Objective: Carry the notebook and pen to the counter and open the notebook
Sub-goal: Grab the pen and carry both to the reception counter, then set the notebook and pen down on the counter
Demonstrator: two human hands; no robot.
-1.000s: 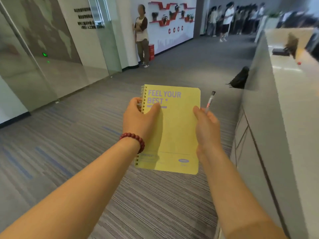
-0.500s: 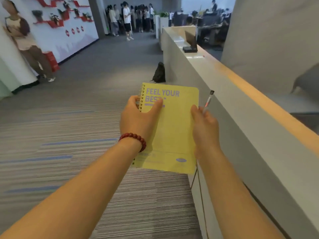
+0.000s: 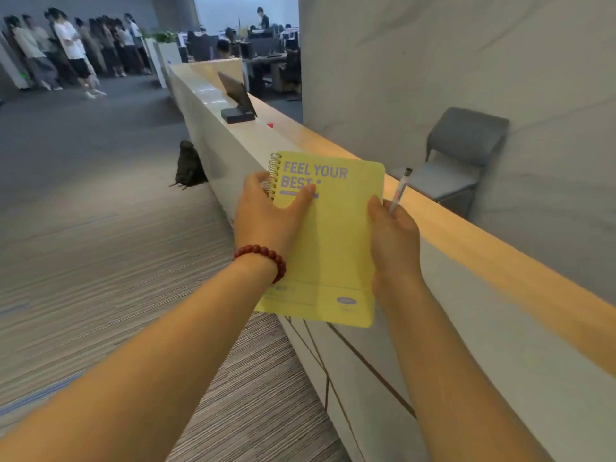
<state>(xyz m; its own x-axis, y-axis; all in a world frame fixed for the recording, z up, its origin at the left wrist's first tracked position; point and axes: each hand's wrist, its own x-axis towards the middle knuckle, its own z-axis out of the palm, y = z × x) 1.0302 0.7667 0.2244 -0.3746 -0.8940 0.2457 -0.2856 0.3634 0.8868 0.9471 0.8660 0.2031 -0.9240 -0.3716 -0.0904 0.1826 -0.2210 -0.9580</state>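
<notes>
A yellow spiral notebook (image 3: 336,241) with purple lettering is held closed in front of me, in the air beside the counter. My left hand (image 3: 266,218) grips its spiral edge, thumb across the cover. My right hand (image 3: 393,238) holds the notebook's right edge and also pinches a clear pen (image 3: 400,190) that points up. The long counter (image 3: 466,261) with a pale front and a tan top runs from the lower right toward the far middle, right behind the notebook.
A tilted dark screen on a base (image 3: 237,101) and a small red object (image 3: 270,125) sit farther along the counter top. A black bag (image 3: 189,166) leans against the counter's front on the carpet. A grey chair (image 3: 456,161) stands behind it. Several people (image 3: 66,48) stand far left.
The view has swung right and closer to the counter, which now fills the right side. Both hands keep the same hold on notebook and pen.
</notes>
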